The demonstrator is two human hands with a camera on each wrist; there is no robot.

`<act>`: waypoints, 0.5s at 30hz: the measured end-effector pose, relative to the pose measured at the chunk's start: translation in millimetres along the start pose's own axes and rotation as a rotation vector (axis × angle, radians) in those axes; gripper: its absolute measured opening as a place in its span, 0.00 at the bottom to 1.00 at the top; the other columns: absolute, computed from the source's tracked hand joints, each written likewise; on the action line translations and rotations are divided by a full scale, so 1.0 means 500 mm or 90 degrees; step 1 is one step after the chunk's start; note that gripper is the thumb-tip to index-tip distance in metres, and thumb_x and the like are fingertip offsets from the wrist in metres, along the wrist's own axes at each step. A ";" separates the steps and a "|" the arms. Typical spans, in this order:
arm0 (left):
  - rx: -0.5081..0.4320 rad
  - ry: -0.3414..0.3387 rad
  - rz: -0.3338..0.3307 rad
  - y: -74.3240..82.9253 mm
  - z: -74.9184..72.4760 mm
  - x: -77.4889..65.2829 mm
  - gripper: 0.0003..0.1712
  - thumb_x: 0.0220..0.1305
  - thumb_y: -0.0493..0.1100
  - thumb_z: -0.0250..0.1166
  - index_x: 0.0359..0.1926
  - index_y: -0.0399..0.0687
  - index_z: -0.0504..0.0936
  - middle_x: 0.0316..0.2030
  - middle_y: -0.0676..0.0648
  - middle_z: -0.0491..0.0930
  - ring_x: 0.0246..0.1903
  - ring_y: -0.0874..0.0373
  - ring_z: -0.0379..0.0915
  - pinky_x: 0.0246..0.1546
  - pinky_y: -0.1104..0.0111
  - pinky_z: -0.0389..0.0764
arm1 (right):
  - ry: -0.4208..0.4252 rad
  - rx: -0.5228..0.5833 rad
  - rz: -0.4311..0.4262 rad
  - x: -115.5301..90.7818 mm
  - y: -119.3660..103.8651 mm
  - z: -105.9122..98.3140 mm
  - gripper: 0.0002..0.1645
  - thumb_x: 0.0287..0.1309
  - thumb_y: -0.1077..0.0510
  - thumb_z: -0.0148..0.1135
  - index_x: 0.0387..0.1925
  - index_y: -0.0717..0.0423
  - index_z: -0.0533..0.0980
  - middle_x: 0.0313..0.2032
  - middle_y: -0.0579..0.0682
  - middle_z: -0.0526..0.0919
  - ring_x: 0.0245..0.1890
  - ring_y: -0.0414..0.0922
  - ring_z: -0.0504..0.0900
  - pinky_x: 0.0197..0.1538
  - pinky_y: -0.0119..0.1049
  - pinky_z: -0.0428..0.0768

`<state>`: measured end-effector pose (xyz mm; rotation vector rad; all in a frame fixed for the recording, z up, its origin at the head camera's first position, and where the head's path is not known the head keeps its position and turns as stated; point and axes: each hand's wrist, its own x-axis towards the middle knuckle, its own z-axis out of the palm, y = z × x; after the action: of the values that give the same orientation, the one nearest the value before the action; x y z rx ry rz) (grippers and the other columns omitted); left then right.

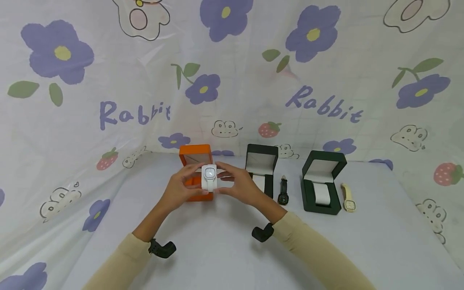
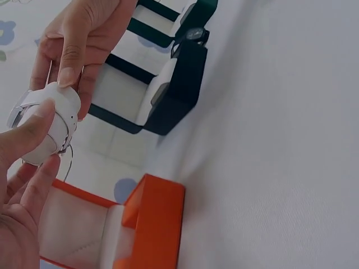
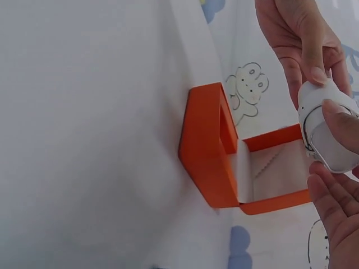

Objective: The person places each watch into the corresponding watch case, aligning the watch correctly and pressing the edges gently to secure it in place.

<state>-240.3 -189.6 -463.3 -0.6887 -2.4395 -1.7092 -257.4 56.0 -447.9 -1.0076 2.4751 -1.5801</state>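
Note:
A white wristwatch [image 1: 209, 174] is wrapped round a white cushion [image 2: 68, 100], dial towards the head camera. My left hand [image 1: 180, 186] pinches it from the left, thumb against one end. From the other side my right hand [image 1: 240, 183] pinches it too, with thumb and fingertips. Both hands hold it up in front of the open orange watch box [image 1: 195, 149], whose lid stands raised. In the right wrist view the box shows a pale lining; the hands hide part of it in the head view.
To the right stand an open black box [image 1: 262, 150] with a white cushion and an open dark green box [image 1: 308, 197] with another. A black watch [image 1: 283, 191] lies between them, and a cream-banded watch [image 1: 349, 199] lies at far right. A printed cloth hangs behind.

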 end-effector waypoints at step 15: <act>-0.001 0.002 -0.026 -0.082 -0.039 0.003 0.46 0.54 0.39 0.80 0.72 0.46 0.71 0.67 0.46 0.71 0.63 0.42 0.73 0.52 0.57 0.84 | -0.015 -0.029 0.025 0.048 0.041 0.059 0.51 0.53 0.62 0.78 0.75 0.57 0.63 0.68 0.55 0.73 0.60 0.60 0.78 0.63 0.54 0.78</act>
<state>-261.9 -218.2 -491.1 -0.6413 -2.4668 -1.7256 -276.1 25.2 -471.8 -0.9717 2.5107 -1.4988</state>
